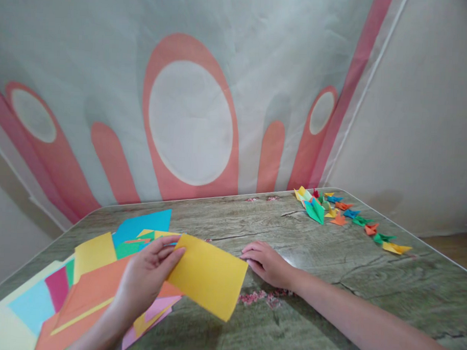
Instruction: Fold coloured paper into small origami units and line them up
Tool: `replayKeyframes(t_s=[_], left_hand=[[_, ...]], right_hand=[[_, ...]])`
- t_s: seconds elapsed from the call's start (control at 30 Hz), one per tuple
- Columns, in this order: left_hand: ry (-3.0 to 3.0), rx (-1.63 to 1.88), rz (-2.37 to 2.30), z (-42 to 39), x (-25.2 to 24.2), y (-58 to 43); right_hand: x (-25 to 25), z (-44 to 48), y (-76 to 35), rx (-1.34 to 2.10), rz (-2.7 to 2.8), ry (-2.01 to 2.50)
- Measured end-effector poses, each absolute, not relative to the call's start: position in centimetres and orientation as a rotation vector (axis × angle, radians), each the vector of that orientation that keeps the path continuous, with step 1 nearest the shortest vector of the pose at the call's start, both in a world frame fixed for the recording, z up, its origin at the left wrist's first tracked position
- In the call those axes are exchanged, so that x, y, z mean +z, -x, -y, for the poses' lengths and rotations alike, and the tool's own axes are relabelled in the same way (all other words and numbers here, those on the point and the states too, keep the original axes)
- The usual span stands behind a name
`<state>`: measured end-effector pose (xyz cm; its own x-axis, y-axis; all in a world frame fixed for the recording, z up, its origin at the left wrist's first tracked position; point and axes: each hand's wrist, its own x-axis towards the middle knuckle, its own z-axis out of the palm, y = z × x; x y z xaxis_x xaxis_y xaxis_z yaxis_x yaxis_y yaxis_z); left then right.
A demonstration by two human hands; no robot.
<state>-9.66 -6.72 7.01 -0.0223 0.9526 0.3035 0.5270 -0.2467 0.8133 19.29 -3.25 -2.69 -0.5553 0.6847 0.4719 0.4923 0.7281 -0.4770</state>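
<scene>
A yellow sheet of paper (210, 276) is pinched by its left edge between the thumb and fingers of my left hand (151, 271). The sheet is tilted and held above the table. Just past its right edge, my right hand (268, 263) rests low at the tabletop with fingers loosely curled. I cannot make out anything in it, as the fingertips are partly turned away. Beneath and left of my left hand spreads a pile of coloured paper, with an orange sheet (95, 287), a blue sheet (143, 225) and another yellow sheet (95, 254) among it.
Several small folded paper figures, such as an orange one (371, 229) and a yellow one (397, 248), line the right side of the wood-patterned table (231, 226). A green folded paper piece (314, 211) lies by them. Behind the table hangs a printed backdrop (256, 68).
</scene>
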Motion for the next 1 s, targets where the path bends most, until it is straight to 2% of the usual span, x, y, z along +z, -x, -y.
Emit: replayKeyframes(t_s=[0.17, 0.33, 0.5, 0.57, 0.67, 0.83, 1.0], left_hand=[[-1.476, 1.103, -1.271, 3.4, 4.3, 5.2], [-1.435, 1.09, -1.222, 2.5, 2.3, 5.5], [-1.552, 1.651, -1.498, 2.0, 5.5, 11.9], [-1.73, 1.673, -1.603, 2.5, 6.7, 14.7], [-1.993, 1.455, -1.786, 4.0, 6.3, 18.3], [-2.098, 0.569, -1.751, 6.7, 3.3, 21.7], [-2.093, 0.431, -1.828, 10.5, 4.9, 24.2]], right_hand=[[-2.0, 3.4, -19.8, 0.786, 2.048, 0.949], [-2.0, 3.4, -20.3, 1.006, 1.769, 1.051], [-2.8, 3.2, -20.4, 1.115, 1.727, 1.038], [-3.0, 3.2, -20.4, 1.108, 1.734, 1.046], [-3.1, 3.3, -20.4, 1.108, 1.747, 1.055], [-3.1, 3.3, -20.5, 1.094, 1.77, 1.063], [-3.2, 3.3, -20.6, 1.073, 1.793, 1.093]])
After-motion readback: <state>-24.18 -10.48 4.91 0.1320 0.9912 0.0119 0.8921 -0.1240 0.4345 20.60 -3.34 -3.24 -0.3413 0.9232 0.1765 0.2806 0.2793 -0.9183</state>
